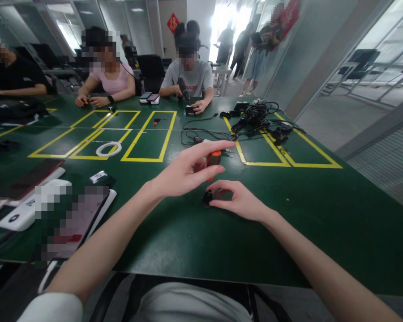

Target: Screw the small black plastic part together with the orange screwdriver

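Note:
A screwdriver with an orange and black handle (214, 157) stands roughly upright near the middle of the table. My left hand (184, 170) is beside the handle, its index finger and thumb stretched out and apart; its other fingers are partly hidden. Below the handle, a small black part (207, 198) rests on the green table. My right hand (237, 199) pinches that part from the right between thumb and fingertips. The screwdriver's lower end is close above the black part, but whether they touch is hard to tell.
Tangled black cables (255, 116) lie at the back right. A white cable coil (109, 149) sits inside yellow tape lines. At left are a white device (33, 205) and a tablet-like device (79, 223). Across the table, a person (188, 76) holds a power drill (184, 89).

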Tool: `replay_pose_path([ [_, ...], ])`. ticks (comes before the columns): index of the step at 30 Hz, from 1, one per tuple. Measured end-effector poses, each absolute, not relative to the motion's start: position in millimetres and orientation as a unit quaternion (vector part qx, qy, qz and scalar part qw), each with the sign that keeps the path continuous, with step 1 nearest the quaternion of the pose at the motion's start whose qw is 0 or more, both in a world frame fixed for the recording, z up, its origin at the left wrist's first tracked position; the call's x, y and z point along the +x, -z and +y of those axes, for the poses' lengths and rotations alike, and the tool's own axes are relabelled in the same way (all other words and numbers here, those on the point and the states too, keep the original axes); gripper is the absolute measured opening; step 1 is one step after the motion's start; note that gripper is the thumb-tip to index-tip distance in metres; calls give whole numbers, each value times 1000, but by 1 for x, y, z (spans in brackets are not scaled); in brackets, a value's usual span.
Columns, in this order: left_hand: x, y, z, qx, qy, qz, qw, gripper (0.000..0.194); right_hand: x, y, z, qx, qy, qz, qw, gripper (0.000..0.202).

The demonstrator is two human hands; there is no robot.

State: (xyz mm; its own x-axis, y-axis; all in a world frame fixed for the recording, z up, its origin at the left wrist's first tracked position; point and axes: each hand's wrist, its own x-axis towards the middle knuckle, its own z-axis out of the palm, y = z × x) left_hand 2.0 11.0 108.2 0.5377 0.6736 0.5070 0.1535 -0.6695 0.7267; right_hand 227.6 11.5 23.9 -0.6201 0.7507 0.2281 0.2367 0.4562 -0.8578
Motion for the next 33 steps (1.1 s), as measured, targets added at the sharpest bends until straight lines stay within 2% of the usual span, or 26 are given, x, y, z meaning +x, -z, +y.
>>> replay_pose_path([
  [4, 0, -117, 8, 786, -419, 272, 364, 24, 223, -12, 6, -307, -446, -770, 336, 14],
  [10, -6, -130, 12, 742, -380, 259, 488, 40, 215, -2, 4, -301, -479, -742, 359, 20],
  [15, -11, -124, 23, 708, -414, 255, 513, 42, 207, 4, 3, -292, -458, -754, 369, 24],
  [17, -13, -119, 29, 686, -432, 250, 530, 48, 205, 5, 3, -287, -451, -760, 371, 23],
  [23, -20, -118, 37, 652, -383, 253, 603, 50, 205, 4, 2, -294, -432, -766, 374, 25],
  [26, -21, -125, 36, 659, -405, 284, 566, 49, 206, 4, 1, -299, -429, -766, 373, 25],
  [30, -18, -131, 32, 694, -448, 324, 461, 52, 206, 4, 0, -305, -420, -769, 372, 24],
  [33, -15, -132, 26, 749, -462, 333, 340, 40, 205, 4, 1, -299, -416, -773, 374, 23],
])
